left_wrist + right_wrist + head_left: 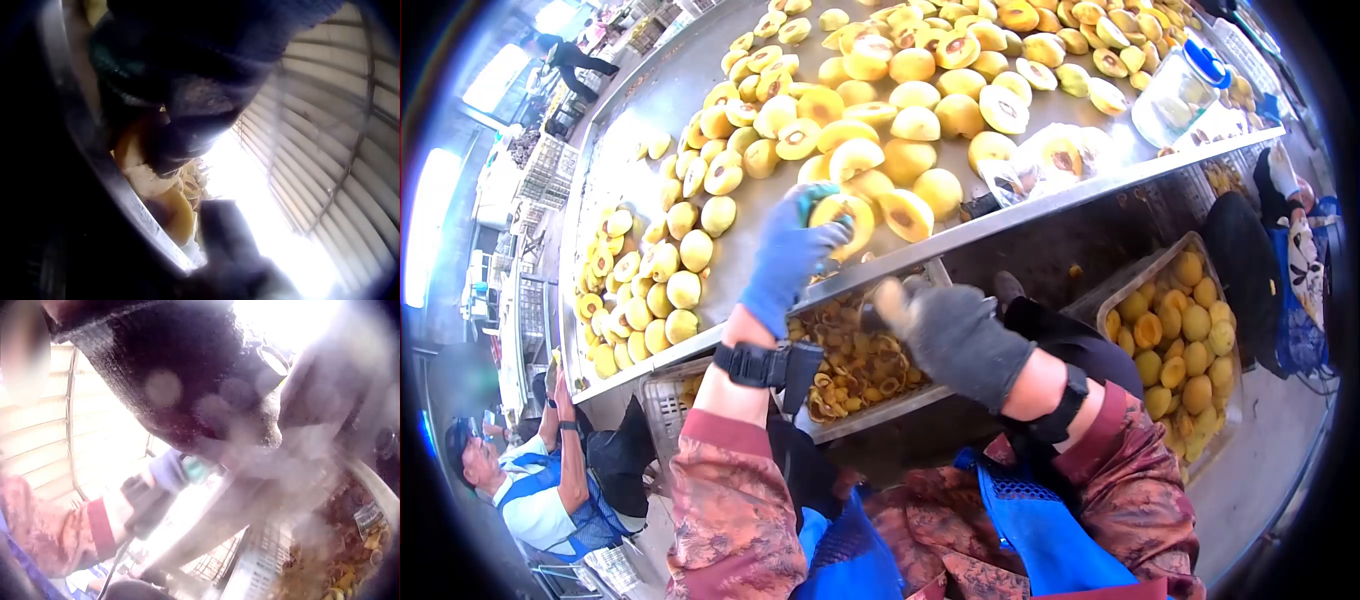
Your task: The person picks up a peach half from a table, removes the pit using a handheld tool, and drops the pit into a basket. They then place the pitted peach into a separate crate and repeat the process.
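Note:
My left hand [788, 258], in a blue glove with green fingertips, grips a yellow peach half [847, 222] at the near edge of the metal table [730, 262]. Another cut peach half [907, 216] lies right beside it, brown at its centre. In a dark grey glove, my right hand [965, 340] is curled in front of the table edge, over a crate [880, 415] of pit scraps. A small shiny metal tool with a curved rim [274, 360] shows at its fingers in the right wrist view; the rest of it is hidden by the glove.
Many peach halves [910, 66] cover the table. A clear jug with a blue lid [1178, 95] and a clear plastic bag [1050, 165] stand near its right edge. Below right is a crate of peach halves [1175, 340]. A seated person [550, 490] works at the left.

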The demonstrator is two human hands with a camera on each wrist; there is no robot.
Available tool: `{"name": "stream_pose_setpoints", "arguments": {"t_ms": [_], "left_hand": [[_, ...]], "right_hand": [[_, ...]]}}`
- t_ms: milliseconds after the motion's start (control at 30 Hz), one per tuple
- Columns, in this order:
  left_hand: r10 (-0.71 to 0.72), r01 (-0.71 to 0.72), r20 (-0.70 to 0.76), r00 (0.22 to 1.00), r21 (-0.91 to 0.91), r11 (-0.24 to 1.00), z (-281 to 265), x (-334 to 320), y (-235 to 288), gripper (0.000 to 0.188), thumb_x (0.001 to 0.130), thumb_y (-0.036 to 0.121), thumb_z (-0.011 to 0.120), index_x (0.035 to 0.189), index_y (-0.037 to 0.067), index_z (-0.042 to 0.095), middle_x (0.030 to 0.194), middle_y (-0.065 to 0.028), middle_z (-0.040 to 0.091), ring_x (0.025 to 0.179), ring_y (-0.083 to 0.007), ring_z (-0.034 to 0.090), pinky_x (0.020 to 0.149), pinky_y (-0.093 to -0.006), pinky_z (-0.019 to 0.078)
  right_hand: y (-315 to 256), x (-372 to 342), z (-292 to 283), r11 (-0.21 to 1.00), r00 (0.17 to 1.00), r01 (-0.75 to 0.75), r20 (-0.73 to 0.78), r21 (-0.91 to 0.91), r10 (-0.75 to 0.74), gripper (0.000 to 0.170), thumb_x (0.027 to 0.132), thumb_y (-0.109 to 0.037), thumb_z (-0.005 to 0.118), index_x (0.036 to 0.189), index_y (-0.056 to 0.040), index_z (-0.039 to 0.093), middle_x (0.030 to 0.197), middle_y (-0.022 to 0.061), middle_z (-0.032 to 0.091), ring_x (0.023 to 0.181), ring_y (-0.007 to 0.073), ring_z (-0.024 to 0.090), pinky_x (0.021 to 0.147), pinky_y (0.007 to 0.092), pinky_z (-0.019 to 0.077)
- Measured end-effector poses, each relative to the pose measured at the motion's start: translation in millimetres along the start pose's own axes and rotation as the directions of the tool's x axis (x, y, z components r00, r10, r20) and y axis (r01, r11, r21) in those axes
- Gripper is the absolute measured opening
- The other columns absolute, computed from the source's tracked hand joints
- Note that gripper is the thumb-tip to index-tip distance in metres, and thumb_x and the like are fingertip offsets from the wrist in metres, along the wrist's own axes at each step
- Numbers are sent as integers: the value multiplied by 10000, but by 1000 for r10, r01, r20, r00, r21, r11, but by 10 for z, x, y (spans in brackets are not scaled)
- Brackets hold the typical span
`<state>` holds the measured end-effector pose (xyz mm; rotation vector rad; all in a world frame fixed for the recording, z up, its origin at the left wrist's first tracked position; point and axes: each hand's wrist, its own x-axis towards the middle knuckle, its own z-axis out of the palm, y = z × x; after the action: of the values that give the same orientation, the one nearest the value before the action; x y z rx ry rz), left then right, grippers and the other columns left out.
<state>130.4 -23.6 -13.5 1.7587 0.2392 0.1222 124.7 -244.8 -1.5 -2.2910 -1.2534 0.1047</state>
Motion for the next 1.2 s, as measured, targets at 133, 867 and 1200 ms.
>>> {"name": "stream_pose_setpoints", "arguments": {"t_ms": [133,867,1200], "left_hand": [[-57,-2,-151,987,-367,930,-297,-344,284,402,805,-54,587,1204,-71,546,1055,-103,652,883,-134,630,784,-242,521],[38,-106,-378,925,-159,982,-45,-1071,-150,282,957,194,577,1181,22,573,1099,-62,619,1004,-183,603,870,-313,506],[-65,-192,-302,951,-746,638,-167,-1017,-41,492,984,418,490,1237,0,545,1153,-144,626,1053,-265,610,927,-366,502]], "right_hand": [[190,217,37,808,970,-29,-180,588,166,216,856,-98,634,1041,-52,533,811,150,640,698,313,630,615,378,496],[-453,585,331,784,932,253,-360,567,-41,423,743,46,619,1141,-68,531,974,185,638,875,406,634,714,420,529],[-463,493,504,763,973,186,-226,619,-53,337,829,-74,652,1110,-27,472,827,238,617,789,444,612,631,459,492]]}}
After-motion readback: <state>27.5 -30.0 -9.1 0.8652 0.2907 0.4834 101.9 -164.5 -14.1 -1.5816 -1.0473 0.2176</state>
